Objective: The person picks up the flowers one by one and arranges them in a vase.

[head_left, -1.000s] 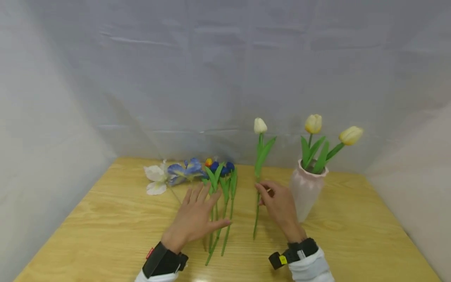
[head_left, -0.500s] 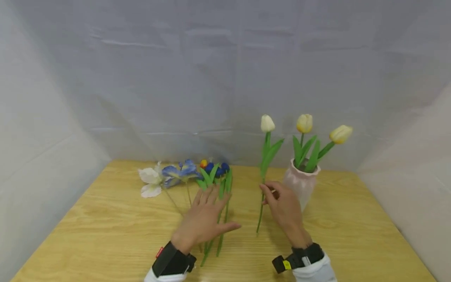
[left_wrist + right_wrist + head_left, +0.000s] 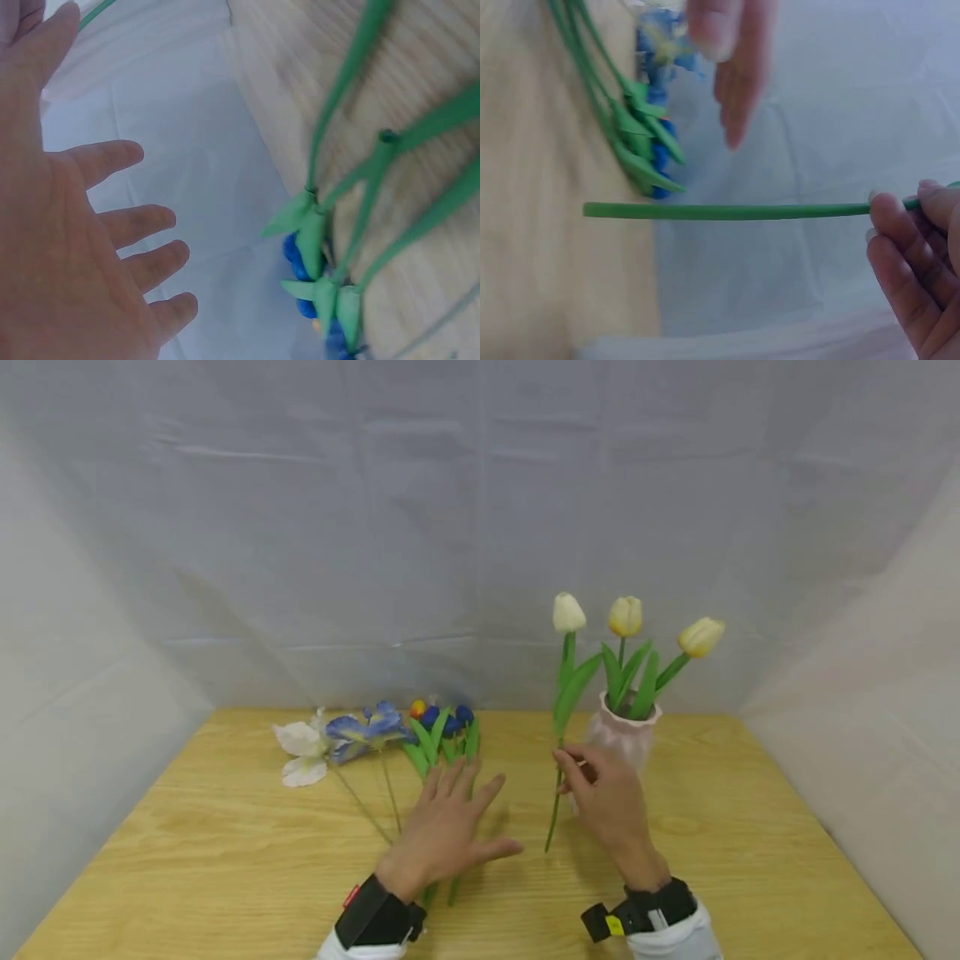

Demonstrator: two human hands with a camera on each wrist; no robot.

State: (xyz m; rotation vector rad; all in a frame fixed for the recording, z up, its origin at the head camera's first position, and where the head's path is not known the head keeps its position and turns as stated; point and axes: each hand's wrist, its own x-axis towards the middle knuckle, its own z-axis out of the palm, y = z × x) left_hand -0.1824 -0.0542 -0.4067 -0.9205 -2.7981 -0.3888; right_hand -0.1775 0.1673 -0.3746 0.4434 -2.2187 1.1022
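My right grip (image 3: 607, 793) pinches the white tulip (image 3: 568, 612) by its stem, thumb and fingertips together on it, and over the last second I've brought it closer to the pink vase (image 3: 621, 739). A gap separated the flower from the two yellowish tulips (image 3: 625, 616) in the vase; now, seen from my head, its leaf reaches theirs, though I can't be sure they touch. As I judge it, the change puts the vase within easy reach of this stem, but the stem is outside it, upright with a slight lean, its lower end well below the vase's mouth. I can't quite tell whether that end clears the worktop (image 3: 720, 852). My left grip (image 3: 442, 835), fingers spread and holding nothing, has shifted rightward over the stems of the blue-headed flowers (image 3: 464, 716). The white-petalled flower (image 3: 302, 739) and the blue-petalled flower (image 3: 367, 729) lie where they did.
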